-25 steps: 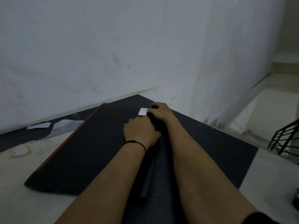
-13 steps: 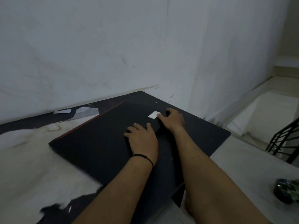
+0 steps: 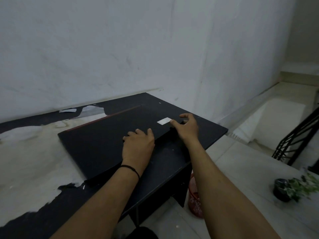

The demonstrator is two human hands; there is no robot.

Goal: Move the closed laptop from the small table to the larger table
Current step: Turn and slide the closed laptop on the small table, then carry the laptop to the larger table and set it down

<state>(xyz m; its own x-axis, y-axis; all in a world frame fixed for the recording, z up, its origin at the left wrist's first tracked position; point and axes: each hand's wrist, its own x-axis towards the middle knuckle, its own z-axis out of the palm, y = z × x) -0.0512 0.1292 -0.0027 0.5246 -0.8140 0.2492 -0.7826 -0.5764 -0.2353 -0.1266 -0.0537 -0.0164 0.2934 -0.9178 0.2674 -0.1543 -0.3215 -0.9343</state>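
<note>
closed laptop [image 3: 110, 140] lying flat on black table [image 3: 203, 135] with peeling top, near its right end. left hand [image 3: 138, 145] palm-down on lid, fingers together, pressing not gripping. right hand [image 3: 187, 126] at laptop's right edge by white sticker [image 3: 163, 121], fingers spread, loose. red basket [image 3: 195, 197] under table.

Red mesh wastebasket [image 3: 195, 199] on the floor beside the desk leg. Potted plant [image 3: 290, 188] in dark pot, well apart. Black metal railing [image 3: 300, 133] at right edge.
</note>
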